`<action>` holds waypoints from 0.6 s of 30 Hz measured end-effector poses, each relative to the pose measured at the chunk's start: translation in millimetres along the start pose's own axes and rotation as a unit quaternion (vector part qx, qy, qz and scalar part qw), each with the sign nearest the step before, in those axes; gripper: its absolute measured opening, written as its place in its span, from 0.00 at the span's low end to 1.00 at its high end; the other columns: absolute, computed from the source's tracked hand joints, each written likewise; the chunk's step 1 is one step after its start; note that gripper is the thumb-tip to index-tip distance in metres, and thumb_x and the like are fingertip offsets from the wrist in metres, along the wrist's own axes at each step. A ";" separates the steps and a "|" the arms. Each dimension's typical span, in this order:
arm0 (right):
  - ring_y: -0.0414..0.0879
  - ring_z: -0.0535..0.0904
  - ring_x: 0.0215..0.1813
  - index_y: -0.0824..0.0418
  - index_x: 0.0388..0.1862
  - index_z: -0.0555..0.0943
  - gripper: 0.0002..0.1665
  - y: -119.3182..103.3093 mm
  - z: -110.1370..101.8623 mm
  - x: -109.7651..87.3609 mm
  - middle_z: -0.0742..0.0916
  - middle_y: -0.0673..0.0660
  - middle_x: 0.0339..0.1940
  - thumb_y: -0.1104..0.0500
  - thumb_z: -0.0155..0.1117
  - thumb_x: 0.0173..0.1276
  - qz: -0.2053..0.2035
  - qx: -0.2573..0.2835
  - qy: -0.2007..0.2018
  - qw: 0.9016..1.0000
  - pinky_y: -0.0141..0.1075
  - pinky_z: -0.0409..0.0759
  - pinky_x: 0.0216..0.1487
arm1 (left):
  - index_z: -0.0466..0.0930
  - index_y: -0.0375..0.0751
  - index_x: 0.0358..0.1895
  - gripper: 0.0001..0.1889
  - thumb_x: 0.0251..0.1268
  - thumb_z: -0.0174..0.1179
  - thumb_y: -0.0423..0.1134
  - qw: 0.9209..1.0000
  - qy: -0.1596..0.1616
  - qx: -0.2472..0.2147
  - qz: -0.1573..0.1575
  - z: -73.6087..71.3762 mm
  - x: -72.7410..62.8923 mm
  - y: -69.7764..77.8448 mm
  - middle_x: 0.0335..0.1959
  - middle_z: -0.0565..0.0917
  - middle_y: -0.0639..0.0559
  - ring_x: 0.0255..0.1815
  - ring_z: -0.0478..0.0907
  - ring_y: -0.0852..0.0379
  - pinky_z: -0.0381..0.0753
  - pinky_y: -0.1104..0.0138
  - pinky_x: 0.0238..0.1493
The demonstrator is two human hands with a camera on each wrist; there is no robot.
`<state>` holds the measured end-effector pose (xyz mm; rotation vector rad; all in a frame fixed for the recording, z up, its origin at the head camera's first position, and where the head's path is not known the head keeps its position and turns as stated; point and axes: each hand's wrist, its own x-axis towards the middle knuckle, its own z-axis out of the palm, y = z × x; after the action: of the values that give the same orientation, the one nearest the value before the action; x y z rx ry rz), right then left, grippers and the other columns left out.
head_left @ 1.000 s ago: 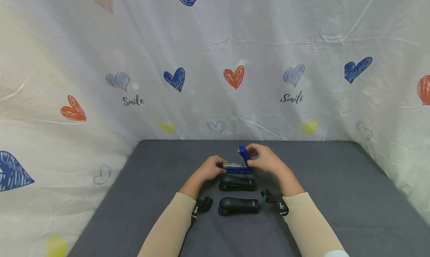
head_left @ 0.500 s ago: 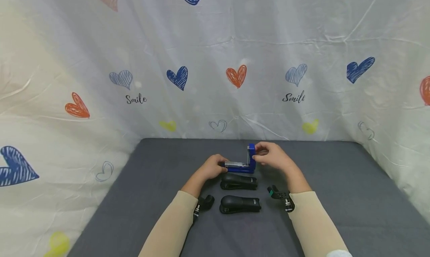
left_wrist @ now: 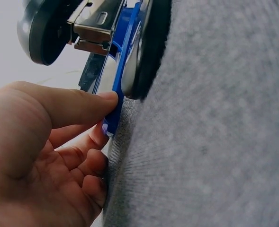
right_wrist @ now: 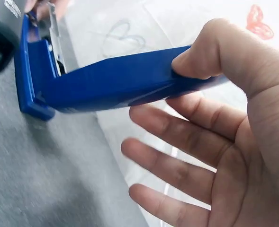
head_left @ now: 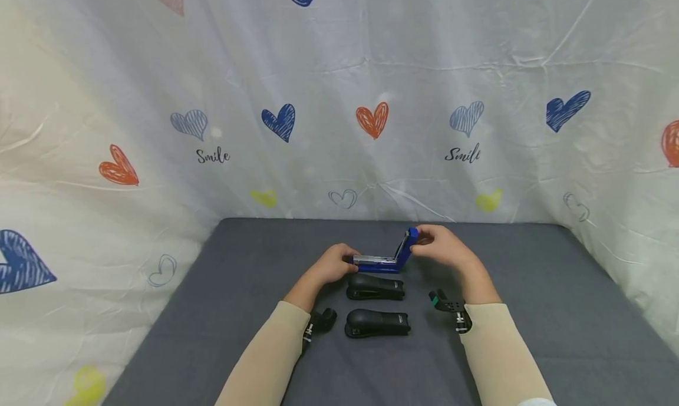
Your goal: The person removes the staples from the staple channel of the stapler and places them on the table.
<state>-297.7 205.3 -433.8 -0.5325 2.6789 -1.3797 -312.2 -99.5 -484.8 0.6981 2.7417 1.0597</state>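
A blue stapler lies on the grey table, its top arm swung up and tilted back to the right, so the metal staple channel shows. At its left end my left hand pinches the base; the left wrist view has the thumb on the blue base. My right hand grips the raised top arm between thumb and index finger, the other fingers spread below it. Just in front of it are two black staplers, a nearer one and a farther one.
A grey cloth covers the table. Behind it hangs a white curtain printed with hearts and the word Smile. Wrist camera mounts sit beside the forearms, close to the black staplers.
The blue stapler's top arm has swung up past vertical and over to the right, with my right hand moving right along with it. My left hand has stayed at the base's left end.
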 end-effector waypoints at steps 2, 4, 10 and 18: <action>0.58 0.84 0.53 0.67 0.49 0.82 0.15 3.1 -3.4 -0.9 0.88 0.60 0.45 0.60 0.70 0.67 -0.001 -0.004 0.000 1.000 0.52 0.78 0.52 | 0.87 0.33 0.54 0.15 0.64 0.69 0.30 1.000 0.001 0.001 -0.001 0.3 0.6 -0.3 0.51 0.83 0.42 0.56 0.78 0.44 0.74 0.50 0.63; 0.58 0.84 0.52 0.67 0.48 0.81 0.14 5.6 -6.6 -2.4 0.88 0.60 0.44 0.61 0.69 0.66 -0.001 -0.010 -0.003 1.000 0.50 0.78 0.51 | 0.87 0.33 0.54 0.15 0.64 0.69 0.30 1.000 0.001 -0.001 -0.004 0.4 0.7 -0.2 0.51 0.83 0.42 0.56 0.78 0.43 0.74 0.50 0.63; 0.52 0.82 0.47 0.65 0.45 0.81 0.12 8.6 -14.2 -6.6 0.87 0.56 0.40 0.61 0.69 0.64 0.010 -0.032 -0.013 0.999 0.46 0.75 0.47 | 0.86 0.33 0.55 0.16 0.66 0.68 0.30 1.000 0.002 -0.003 -0.007 0.7 0.7 -0.7 0.53 0.82 0.41 0.57 0.77 0.43 0.73 0.50 0.63; 0.54 0.77 0.45 0.68 0.54 0.84 0.23 7.1 -22.2 -10.7 0.86 0.60 0.42 0.57 0.71 0.64 0.061 -0.066 -0.006 0.996 0.48 0.75 0.47 | 0.86 0.33 0.56 0.16 0.65 0.68 0.30 1.000 0.007 0.001 -0.003 0.2 2.1 -1.4 0.52 0.82 0.41 0.57 0.77 0.42 0.73 0.49 0.63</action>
<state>-294.6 229.9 -427.3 -0.3786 2.7558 -1.1727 -314.4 -99.3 -485.7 0.6844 2.7549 1.0662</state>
